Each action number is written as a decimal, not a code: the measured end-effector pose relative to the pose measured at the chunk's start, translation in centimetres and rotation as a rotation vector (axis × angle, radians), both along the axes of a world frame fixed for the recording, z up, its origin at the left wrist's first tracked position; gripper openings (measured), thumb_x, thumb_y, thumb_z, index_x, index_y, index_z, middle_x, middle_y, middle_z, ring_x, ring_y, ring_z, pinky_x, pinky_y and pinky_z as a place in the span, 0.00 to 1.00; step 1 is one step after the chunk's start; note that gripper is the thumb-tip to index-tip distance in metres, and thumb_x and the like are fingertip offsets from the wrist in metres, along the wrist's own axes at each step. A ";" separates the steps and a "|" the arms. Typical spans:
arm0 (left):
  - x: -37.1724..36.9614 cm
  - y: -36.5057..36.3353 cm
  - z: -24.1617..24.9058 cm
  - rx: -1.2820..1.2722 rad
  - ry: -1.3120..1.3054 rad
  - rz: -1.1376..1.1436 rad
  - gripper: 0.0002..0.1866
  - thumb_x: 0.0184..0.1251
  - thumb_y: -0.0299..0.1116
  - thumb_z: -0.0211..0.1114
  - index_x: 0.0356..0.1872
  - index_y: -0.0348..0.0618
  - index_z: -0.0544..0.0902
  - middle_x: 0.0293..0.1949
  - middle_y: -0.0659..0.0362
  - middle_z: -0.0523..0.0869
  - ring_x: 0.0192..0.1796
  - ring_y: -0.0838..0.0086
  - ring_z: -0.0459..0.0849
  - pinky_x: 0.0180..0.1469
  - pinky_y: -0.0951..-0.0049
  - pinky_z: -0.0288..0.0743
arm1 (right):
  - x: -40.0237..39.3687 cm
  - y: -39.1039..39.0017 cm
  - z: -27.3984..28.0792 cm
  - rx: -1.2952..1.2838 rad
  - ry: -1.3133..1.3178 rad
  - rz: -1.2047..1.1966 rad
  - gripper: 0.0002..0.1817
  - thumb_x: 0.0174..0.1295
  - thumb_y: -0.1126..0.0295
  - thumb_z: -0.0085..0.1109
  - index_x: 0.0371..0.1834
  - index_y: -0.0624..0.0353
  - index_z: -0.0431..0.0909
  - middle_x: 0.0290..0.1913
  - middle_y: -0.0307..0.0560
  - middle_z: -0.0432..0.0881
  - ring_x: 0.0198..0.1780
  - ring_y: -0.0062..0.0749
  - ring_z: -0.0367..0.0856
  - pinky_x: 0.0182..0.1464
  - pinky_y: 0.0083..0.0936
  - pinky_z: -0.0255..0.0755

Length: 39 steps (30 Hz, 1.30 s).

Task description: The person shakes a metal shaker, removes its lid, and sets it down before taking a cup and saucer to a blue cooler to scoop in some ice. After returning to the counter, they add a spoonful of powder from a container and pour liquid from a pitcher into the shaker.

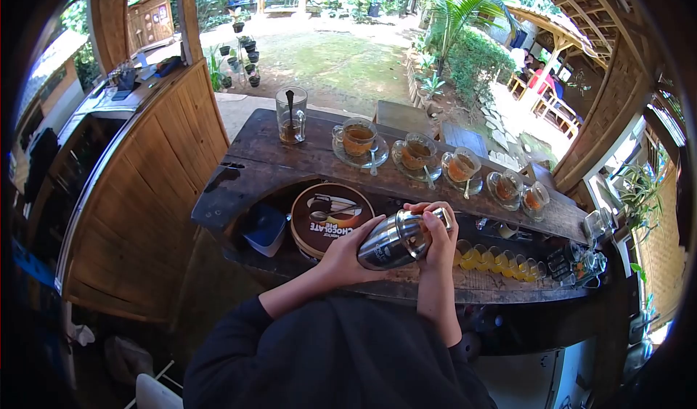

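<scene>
A shiny metal cocktail shaker [392,243] is held tilted between both my hands, its capped end up and to the right. My left hand [345,255] wraps round the body near its base. My right hand [438,238] grips the cap end, fingers curled over the top. Just beyond the shaker, a round brown chocolate pie tin [328,220] with a spoon on its lid sits on the lower shelf. Small glasses of yellow drink [501,262] stand in a row to the right of my right hand.
Along the upper wooden counter [250,151] stand a tall glass mug [291,122] with a dark spoon and several glass cups of tea [358,139] on saucers. A blue-lidded box [263,229] lies left of the tin. A wooden partition [145,205] rises on the left.
</scene>
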<state>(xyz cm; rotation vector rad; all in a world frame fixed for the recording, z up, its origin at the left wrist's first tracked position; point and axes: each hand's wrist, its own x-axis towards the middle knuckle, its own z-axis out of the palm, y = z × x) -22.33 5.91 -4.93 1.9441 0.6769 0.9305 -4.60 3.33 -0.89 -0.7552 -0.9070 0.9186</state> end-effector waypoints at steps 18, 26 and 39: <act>-0.1 -0.8 0.0 -0.034 0.081 0.108 0.52 0.38 0.42 0.77 0.68 0.42 0.58 0.52 0.45 0.79 0.55 0.58 0.80 0.56 0.65 0.72 | 0.2 1.7 0.7 -0.070 -0.078 0.050 0.05 0.52 0.72 0.54 0.29 0.63 0.73 0.32 0.54 0.80 0.41 0.37 0.80 0.45 0.30 0.74; 0.3 -0.7 -1.4 -0.092 0.082 0.087 0.55 0.39 0.40 0.77 0.69 0.41 0.53 0.51 0.44 0.79 0.55 0.58 0.80 0.57 0.65 0.71 | 0.0 2.5 1.8 -0.222 -0.118 0.098 0.03 0.54 0.75 0.54 0.26 0.62 0.74 0.33 0.51 0.82 0.29 0.17 0.72 0.34 0.16 0.70; -0.1 -0.8 -1.9 -0.133 -0.003 0.075 0.53 0.39 0.43 0.78 0.68 0.40 0.56 0.52 0.45 0.79 0.55 0.61 0.80 0.57 0.66 0.71 | -0.3 1.9 0.9 -0.167 -0.093 0.030 0.02 0.53 0.75 0.53 0.28 0.62 0.75 0.33 0.53 0.82 0.29 0.17 0.72 0.34 0.15 0.68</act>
